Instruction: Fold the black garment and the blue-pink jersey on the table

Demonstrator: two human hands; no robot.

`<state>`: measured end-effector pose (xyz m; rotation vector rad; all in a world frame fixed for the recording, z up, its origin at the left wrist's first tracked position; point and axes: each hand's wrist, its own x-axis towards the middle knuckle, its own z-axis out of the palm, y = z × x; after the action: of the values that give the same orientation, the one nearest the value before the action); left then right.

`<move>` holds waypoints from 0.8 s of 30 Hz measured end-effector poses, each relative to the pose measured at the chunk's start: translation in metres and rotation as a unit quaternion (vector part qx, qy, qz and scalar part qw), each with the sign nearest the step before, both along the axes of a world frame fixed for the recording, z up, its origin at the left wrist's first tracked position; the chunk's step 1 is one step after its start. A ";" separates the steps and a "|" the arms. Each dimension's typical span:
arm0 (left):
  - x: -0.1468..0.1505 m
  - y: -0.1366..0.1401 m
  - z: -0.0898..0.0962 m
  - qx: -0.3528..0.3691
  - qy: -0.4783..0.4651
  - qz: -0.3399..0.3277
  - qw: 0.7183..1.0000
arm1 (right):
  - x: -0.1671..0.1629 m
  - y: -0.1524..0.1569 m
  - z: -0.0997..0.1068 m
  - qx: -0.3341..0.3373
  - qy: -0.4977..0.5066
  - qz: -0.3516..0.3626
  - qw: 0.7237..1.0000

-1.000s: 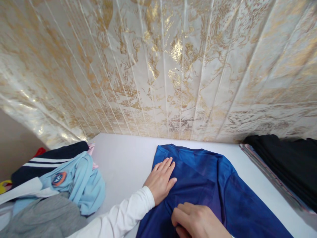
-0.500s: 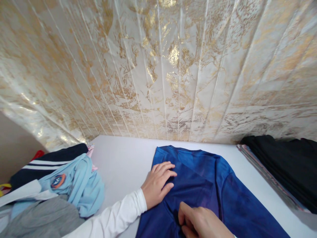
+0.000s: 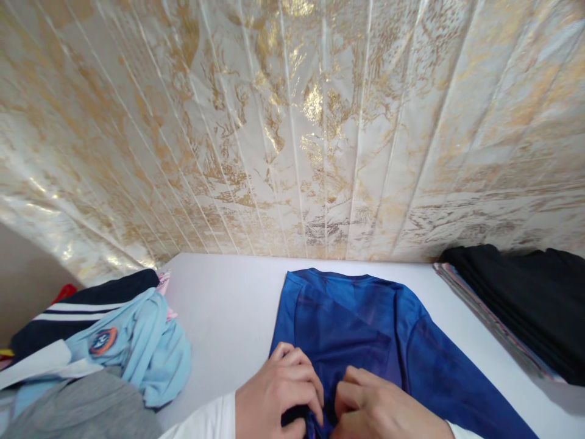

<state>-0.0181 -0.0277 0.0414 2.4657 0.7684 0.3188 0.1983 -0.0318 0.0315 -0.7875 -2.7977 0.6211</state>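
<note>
Head view: left hand [image 3: 280, 393] and right hand [image 3: 377, 408], fingers curled, pinch the shiny blue long-sleeved shirt [image 3: 361, 329], partly folded, lying on the white table [image 3: 228, 305].

Royal blue shirt [image 3: 361, 323] at centre. White table [image 3: 228, 317]. Cream-and-gold marbled curtain [image 3: 292, 122] at twelve o'clock. Black stack [image 3: 525, 299] at three. Light blue, navy-striped, grey pile [image 3: 91, 353] at nine.

I see my left hand [image 3: 280, 396] and right hand [image 3: 379, 408] side by side, both pinching the near edge of the blue shirt [image 3: 365, 329] on the white bench [image 3: 228, 311]; left of the shirt, a clothes heap [image 3: 100, 353]; right, a black stack [image 3: 521, 299].
</note>
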 end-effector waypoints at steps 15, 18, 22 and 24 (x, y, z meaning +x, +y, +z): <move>0.000 0.006 -0.012 0.001 0.005 0.033 0.999 | 0.037 0.015 0.019 0.044 -0.057 -0.137 0.988; -0.005 0.001 -0.019 0.063 0.009 0.155 0.986 | 0.060 0.023 0.004 0.149 -0.026 -0.246 0.957; -0.014 -0.011 -0.026 0.187 0.059 0.229 0.953 | 0.063 -0.011 -0.042 0.243 0.019 -0.270 0.931; -0.020 -0.020 -0.028 0.229 0.093 0.203 0.947 | 0.056 -0.037 -0.058 0.250 0.040 -0.191 0.949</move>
<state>-0.0376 -0.0479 0.0134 2.7749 1.4298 0.4626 0.2545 -0.0692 -0.0267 -1.1032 -2.4512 -0.1161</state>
